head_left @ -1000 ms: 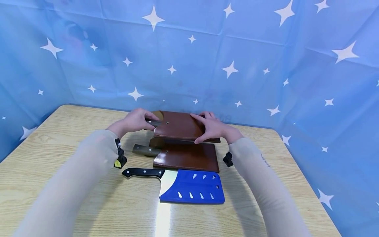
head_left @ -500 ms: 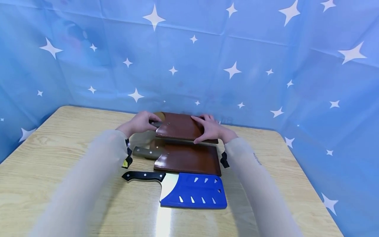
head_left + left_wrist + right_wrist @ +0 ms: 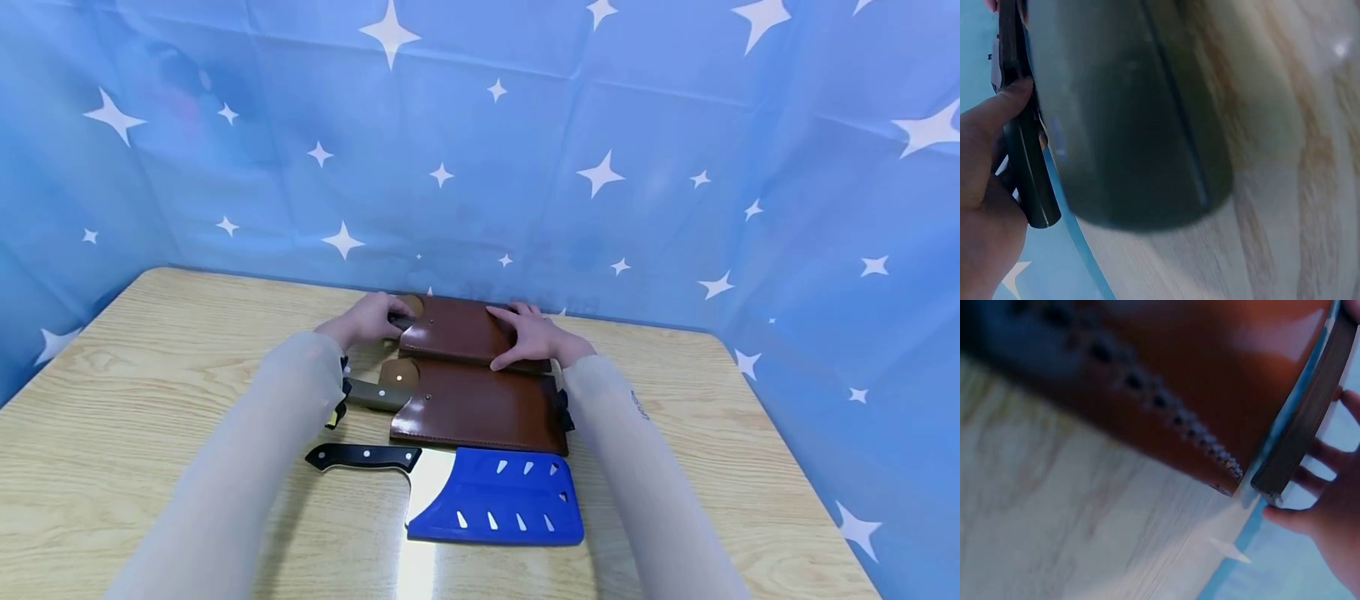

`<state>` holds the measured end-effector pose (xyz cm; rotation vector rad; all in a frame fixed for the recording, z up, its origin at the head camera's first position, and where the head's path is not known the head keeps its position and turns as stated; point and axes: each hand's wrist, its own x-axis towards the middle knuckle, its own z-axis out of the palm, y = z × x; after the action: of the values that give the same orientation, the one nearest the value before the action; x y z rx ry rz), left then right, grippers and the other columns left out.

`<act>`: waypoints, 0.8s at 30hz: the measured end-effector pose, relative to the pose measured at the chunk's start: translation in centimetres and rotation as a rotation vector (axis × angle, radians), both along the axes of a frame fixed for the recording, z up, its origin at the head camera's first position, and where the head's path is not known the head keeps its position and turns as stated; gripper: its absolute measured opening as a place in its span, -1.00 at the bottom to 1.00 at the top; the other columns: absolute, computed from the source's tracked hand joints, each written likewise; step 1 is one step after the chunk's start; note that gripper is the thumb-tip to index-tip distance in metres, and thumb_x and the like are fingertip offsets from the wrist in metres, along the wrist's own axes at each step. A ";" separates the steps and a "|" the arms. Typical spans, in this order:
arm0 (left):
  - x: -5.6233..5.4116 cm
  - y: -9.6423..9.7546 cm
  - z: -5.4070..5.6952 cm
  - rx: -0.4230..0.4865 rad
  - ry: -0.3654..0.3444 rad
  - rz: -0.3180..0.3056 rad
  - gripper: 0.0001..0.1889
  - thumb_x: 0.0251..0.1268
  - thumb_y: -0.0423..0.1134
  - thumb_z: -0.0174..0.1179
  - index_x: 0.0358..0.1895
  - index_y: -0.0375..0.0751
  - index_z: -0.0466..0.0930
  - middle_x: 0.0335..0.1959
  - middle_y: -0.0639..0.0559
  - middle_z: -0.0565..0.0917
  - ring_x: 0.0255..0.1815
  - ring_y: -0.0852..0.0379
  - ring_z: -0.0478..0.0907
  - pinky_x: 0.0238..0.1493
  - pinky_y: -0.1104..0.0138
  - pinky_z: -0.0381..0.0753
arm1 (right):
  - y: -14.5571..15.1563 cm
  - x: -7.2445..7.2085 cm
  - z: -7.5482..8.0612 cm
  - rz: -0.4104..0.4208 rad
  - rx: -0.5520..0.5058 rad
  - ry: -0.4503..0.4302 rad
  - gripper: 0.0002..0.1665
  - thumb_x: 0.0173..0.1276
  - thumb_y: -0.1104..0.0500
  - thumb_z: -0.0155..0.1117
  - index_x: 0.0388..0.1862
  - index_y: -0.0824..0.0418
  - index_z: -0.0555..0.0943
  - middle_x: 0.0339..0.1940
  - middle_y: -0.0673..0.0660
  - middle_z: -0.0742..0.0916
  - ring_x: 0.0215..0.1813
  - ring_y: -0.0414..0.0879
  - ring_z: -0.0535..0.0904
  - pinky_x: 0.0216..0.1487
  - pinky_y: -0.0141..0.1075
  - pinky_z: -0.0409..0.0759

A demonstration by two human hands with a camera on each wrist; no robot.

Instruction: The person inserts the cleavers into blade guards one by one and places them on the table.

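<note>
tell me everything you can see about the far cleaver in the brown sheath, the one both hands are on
The far cleaver lies flat near the back edge of the wooden table, handle pointing left. Its broad blade sits inside a glossy brown, leather-looking sheath with a stitched edge and a small rivet; a rounded tan flap shows by the handle. The left hand grips the dark handle, and the right hand holds the sheath's right end. A second sheathed cleaver lies just in front of it.
</note>
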<state>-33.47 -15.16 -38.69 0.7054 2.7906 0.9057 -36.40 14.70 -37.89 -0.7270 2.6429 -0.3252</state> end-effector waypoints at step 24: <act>2.6 -2.2 2.1 -0.176 -0.009 0.195 -0.36 0.45 0.07 -0.17 0.42 -0.27 0.11 0.44 -0.35 0.09 0.42 -0.41 -0.07 0.29 -0.30 -0.07 | 2.6 2.2 1.8 -0.146 -0.112 0.159 -0.18 0.39 -0.28 -0.08 0.47 0.13 0.13 0.48 0.27 0.21 0.49 0.26 -0.02 0.36 0.31 -0.13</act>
<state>-30.91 -17.33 -36.56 0.4088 2.9226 0.6766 -34.16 17.32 -36.09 -0.6176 2.8556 -0.4774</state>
